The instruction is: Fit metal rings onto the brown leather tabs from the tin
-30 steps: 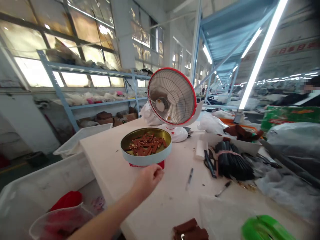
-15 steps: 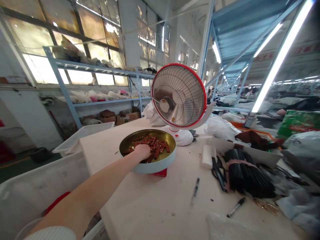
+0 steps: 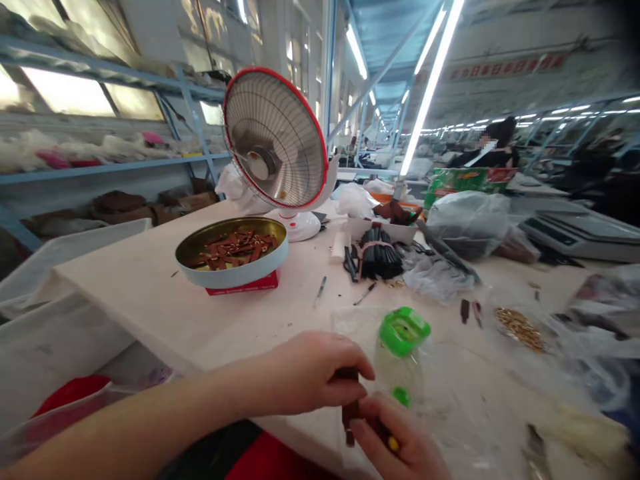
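Near the table's front edge, my left hand [image 3: 320,370] is closed with thumb and fingers on a short brown leather-like strap [image 3: 349,417]. My right hand [image 3: 400,437] pinches the lower part of the same strap, where a small metal bit shows at the end. A yellow tip [image 3: 393,444] pokes out from the right hand; what it belongs to is hidden. Just beyond the hands stands a clear container with a green rim [image 3: 404,331]. Farther off, a round tin [image 3: 235,272] full of similar brown straps [image 3: 243,249] rests on a red box [image 3: 245,287].
Behind the tin stands a red-rimmed fan-shaped heater [image 3: 275,140]. Two pens [image 3: 321,291], a bundle of black strips [image 3: 381,257] and gold metal pieces [image 3: 520,327] lie on the table [image 3: 140,300]. A scale [image 3: 590,230] sits at right. A person [image 3: 493,147] is in the background.
My left hand has left the tin and come back to the front of the table, now with a brown strap. My right hand has come into view. The camera has turned right.
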A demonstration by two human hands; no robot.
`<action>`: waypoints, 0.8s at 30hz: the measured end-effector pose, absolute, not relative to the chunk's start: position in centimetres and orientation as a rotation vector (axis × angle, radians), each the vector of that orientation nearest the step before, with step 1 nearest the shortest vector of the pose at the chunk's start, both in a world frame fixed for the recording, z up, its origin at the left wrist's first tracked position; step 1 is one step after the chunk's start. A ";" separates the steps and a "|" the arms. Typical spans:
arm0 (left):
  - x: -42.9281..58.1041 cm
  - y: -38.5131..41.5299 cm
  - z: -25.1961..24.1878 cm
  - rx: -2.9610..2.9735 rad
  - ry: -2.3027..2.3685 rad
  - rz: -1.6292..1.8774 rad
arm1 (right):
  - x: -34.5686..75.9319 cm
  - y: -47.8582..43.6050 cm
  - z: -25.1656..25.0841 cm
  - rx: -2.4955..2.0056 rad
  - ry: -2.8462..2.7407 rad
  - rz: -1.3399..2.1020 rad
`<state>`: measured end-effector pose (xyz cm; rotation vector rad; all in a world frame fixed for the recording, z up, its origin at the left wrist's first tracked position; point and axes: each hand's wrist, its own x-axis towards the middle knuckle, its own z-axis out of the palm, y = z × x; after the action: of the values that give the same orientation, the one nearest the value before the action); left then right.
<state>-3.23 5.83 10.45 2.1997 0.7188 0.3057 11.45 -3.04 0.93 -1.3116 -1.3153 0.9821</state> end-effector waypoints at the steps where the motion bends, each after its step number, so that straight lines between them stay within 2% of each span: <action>1: -2.5 5.1 9.7 2.102 0.751 0.372 | 11.4 -3.5 0.9 -1.285 -1.291 1.040; 5: -0.9 3.2 6.0 1.715 0.908 0.577 | 12.0 -5.0 1.2 -1.304 -0.988 1.086; 10: 0.1 0.8 2.7 1.439 0.930 0.380 | 12.9 -5.4 0.7 -1.331 -0.712 1.035; 15: 0.7 -0.4 2.0 1.477 0.991 0.519 | 12.6 -5.1 -1.1 -1.183 -0.550 1.215; 24: 1.2 -1.1 1.9 1.484 1.070 0.580 | 11.0 -5.5 -2.1 -1.000 -0.350 1.191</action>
<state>1.23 -1.07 1.89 1.4836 1.0699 0.5802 11.02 -5.48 -2.11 -0.9999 -0.3500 1.1906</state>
